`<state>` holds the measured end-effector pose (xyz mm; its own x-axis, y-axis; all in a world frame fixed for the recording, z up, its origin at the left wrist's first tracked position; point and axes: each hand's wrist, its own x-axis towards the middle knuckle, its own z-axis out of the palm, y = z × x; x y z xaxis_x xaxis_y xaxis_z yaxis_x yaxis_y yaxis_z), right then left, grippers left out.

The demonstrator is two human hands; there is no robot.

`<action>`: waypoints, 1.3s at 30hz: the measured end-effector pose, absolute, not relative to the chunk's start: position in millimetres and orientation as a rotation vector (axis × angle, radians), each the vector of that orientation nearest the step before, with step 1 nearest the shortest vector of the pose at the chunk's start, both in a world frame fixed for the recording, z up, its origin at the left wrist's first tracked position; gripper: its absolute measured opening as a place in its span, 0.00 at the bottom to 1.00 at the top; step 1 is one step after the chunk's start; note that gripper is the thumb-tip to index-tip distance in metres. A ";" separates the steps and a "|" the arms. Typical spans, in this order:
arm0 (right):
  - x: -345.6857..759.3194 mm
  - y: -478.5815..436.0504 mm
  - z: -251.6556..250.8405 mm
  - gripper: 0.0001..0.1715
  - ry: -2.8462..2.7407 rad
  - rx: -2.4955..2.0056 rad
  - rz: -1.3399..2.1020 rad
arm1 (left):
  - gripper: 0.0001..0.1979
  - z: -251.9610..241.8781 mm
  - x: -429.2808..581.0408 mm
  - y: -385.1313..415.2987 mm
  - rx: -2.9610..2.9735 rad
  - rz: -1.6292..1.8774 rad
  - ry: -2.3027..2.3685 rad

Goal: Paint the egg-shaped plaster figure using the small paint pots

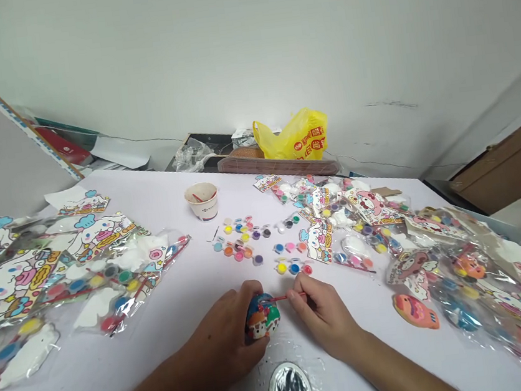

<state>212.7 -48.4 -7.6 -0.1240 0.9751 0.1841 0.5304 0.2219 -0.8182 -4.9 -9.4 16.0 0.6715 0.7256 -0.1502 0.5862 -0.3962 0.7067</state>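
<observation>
My left hand (pixel 230 324) is wrapped round a small painted figurine (pixel 263 316), coloured blue, orange, green and white with dark spots. Its left side is hidden behind my fingers. Pinched in my right hand (pixel 323 311) is a thin red paintbrush (pixel 281 297), its tip at the figurine's upper part. Beyond both hands lie several little paint pots (pixel 255 234) in many colours, some joined in strips. A paper cup (pixel 201 201) with a red brush handle inside stands farther back.
Clear packets of paint pots and white figures (pixel 127 267) cover the table's left side. More packets (pixel 477 284) crowd the right, near a painted pink and orange piece (pixel 415 312). An oval silvery disc (pixel 290 390) lies in front of me. Behind the table is a yellow plastic bag (pixel 294 136).
</observation>
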 end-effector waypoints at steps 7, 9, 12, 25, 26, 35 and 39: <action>210.4 -47.8 -4.8 0.19 -1.798 -1.418 0.726 | 0.20 18.5 -2.6 -9.7 2.114 0.238 1.023; 211.1 -48.3 -5.3 0.19 -1.791 -1.422 0.715 | 0.20 20.2 -2.4 -9.1 2.104 0.215 1.037; 211.8 -49.2 -7.1 0.19 -1.774 -1.414 0.697 | 0.20 22.9 -2.6 -9.0 2.090 0.195 1.045; 211.2 -50.9 -3.4 0.18 -1.771 -1.451 0.630 | 0.20 23.0 -1.4 -7.8 2.096 0.201 1.036; 210.4 -50.7 -3.2 0.18 -1.774 -1.447 0.630 | 0.20 22.6 -1.5 -7.8 2.096 0.204 1.035; 215.6 -53.0 -5.8 0.18 -1.765 -1.491 0.582 | 0.20 20.5 -2.2 -7.4 2.101 0.208 1.033; 210.9 -53.6 -3.1 0.17 -1.767 -1.456 0.575 | 0.19 22.7 -1.9 -7.1 2.104 0.202 1.031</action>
